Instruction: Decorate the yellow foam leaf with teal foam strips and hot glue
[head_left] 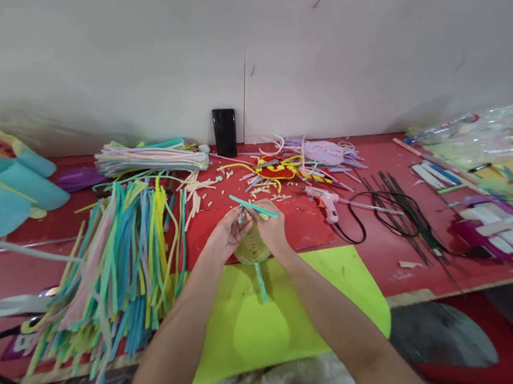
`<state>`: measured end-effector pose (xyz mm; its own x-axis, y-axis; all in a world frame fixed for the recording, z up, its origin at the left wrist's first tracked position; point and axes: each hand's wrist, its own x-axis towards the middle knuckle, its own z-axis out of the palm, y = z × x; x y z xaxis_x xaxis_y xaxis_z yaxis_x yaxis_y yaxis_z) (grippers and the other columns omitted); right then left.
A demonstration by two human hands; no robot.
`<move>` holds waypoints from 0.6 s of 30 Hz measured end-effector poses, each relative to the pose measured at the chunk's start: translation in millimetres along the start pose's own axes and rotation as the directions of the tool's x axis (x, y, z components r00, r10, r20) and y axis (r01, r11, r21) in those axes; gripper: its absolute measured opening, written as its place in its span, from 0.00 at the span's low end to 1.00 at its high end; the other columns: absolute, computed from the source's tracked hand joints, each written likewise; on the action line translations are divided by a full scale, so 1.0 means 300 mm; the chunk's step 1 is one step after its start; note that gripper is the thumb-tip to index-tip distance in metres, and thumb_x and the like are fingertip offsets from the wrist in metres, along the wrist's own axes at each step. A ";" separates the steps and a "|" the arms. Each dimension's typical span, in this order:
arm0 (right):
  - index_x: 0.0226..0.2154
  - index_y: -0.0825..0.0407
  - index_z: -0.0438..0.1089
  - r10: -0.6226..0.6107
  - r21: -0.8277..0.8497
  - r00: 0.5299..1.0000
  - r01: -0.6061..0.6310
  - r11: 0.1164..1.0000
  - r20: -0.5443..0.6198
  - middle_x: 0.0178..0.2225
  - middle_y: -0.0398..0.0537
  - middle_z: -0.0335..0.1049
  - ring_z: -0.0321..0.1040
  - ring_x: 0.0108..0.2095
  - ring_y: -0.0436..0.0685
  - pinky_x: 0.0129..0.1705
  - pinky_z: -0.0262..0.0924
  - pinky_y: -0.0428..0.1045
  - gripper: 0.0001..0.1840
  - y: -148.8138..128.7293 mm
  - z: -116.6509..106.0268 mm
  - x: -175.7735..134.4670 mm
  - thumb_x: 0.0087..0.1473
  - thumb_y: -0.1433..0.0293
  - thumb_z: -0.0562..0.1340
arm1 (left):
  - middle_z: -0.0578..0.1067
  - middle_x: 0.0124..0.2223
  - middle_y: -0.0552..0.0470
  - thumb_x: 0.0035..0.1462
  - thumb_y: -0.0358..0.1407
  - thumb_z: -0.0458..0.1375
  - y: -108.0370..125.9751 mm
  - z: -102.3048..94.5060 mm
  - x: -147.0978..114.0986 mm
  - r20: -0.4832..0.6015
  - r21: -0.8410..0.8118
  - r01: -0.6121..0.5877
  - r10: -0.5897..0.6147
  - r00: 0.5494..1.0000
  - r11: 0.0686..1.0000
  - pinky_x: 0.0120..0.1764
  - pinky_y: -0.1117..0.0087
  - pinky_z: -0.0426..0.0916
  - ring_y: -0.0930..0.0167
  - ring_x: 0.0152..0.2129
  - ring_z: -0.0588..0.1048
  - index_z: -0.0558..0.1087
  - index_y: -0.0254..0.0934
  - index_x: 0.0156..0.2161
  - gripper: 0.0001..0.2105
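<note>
1. In the head view, your right grip (267,220) looks closed on the teal stick (249,204) at the middle of the frame. The stick lies slantwise across your fingers, so a loose pinch could let it roll or skew.
2. Your left grip (226,233) has its fingers bunched just beside, at a small piece too blurred to name; whether they are closed on it I cannot tell. With both your hands so close, one could knock the other off line.
3. The gold piece (253,248) sits below your fingers, its teal strip (261,283) pointing down the frame over the yellow sheet (333,306). A wrist pressing on it could bend it or pull the strip askew.
4. The glue gun (330,207) lies right of centre on the red counter (376,259), nozzle towards the scraps (263,190). If hot, which I cannot see, it could burn you; a snagged cord (363,227) could drag it.
5. On the left, the stem pile (121,255) spreads near the counter's front edge. Your forearm could sweep stems off, since it passes just beside them.
</note>
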<state>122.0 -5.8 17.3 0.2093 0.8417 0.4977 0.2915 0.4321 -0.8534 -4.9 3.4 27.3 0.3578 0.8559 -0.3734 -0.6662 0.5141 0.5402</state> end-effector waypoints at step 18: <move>0.24 0.50 0.75 0.455 0.323 0.885 -0.462 0.826 0.103 0.26 0.42 0.74 0.67 0.30 0.53 0.37 0.60 0.48 0.11 0.000 -0.013 0.019 0.41 0.60 0.67 | 0.68 0.22 0.59 0.49 0.33 0.61 -0.005 0.009 0.010 0.166 0.613 -0.369 0.342 0.925 0.699 0.26 0.77 0.66 0.77 0.20 0.67 0.67 0.36 0.27 0.06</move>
<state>126.9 -2.4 20.8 0.2219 0.9744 0.0361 -0.1570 0.0723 -0.9849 -1.0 5.3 27.4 0.2116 0.9767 -0.0349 -0.1961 0.0775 0.9775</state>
